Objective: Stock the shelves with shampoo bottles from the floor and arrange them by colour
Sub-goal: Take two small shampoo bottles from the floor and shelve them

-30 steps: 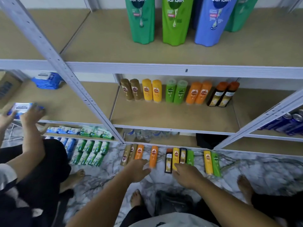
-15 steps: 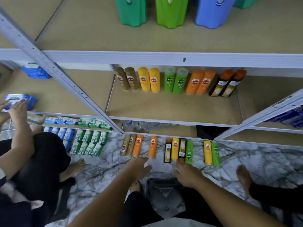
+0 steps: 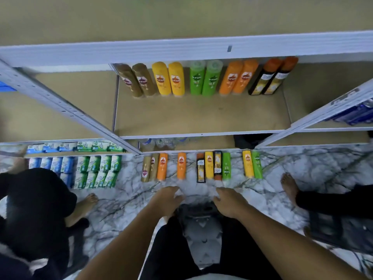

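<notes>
1. The left hand (image 3: 167, 201) and the right hand (image 3: 228, 203) hover over the marble floor (image 3: 302, 174). Their fingers are loosely bent and they hold nothing. Compared with half a second ago, both have drawn back from the bottles toward the body. The fingertips are blurred.
2. Just beyond the hands, the floor bottles (image 3: 181, 165) lie in one row in the same order as before. From the left there are two brown, two orange with a gap between them, a black one, a yellow one, a black-and-gold one and a green one. A yellow and green pair (image 3: 252, 164) lies apart at the right.
3. To the left of this row are blue and green soap packs (image 3: 96, 172). Beside them is another person in black (image 3: 36, 209), cut off by the edge. This person's hands, visible earlier, are now out of view.
4. Farther back, on the middle shelf (image 3: 201, 118), the shelf bottles (image 3: 203, 78) stand at the back in pairs by colour. The pairs are brown, yellow, green, orange, and black with red-orange caps.
5. Under this shelf some clear bottles (image 3: 165, 141) are too blurred to identify.
6. The view has tilted down, so the large pouches on the top shelf (image 3: 181, 17) have now left the frame.
</notes>
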Available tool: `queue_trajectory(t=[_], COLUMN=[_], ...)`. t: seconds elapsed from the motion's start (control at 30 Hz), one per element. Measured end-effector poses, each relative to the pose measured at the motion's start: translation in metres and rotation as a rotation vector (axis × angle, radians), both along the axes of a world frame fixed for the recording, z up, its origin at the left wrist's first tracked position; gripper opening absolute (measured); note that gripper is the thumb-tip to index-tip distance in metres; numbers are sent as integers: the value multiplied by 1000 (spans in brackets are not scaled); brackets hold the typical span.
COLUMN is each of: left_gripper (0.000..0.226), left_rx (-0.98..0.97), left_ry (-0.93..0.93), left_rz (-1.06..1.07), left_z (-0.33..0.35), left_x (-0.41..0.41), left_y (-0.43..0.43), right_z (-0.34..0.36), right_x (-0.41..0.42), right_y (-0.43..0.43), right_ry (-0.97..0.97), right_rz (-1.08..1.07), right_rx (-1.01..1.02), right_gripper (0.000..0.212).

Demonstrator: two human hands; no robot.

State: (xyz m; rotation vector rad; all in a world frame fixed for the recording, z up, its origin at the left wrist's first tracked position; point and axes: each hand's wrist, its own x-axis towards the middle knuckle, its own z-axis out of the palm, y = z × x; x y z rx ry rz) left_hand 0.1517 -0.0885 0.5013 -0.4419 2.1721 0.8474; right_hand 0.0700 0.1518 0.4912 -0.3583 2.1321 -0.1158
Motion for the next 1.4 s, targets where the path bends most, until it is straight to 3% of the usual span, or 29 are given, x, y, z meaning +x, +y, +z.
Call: queue_trajectory(t=[0.33, 0.47, 1.0, 1.2, 1.3, 1.4], left_gripper=[49, 40, 34, 42, 44, 47], left_rx=[-59, -55, -179, -210, -210, -201], left_ry=[26, 62, 180, 244, 275, 301], left_rz=[-16, -10, -191, -176, -178, -144], left_z=[-35, -73, -415, -447, -445, -446], left_x=[-12, -29, -101, -85, -70, -63], left_y=[-8, -1, 6, 5, 6, 6], right_z=[-43, -89, -424, -451, -443, -440], right_x=[-7, -23, -93, -83, -73, -65], right_y=[-43, -45, -44, -41, -45, -51], right_ry=[-1, 52, 137, 139, 164, 213], right_rz=[68, 63, -24, -92, -102, -90], right_rx=[-41, -88, -146, -148, -192, -217], right_gripper=[54, 43, 40, 57, 44, 47])
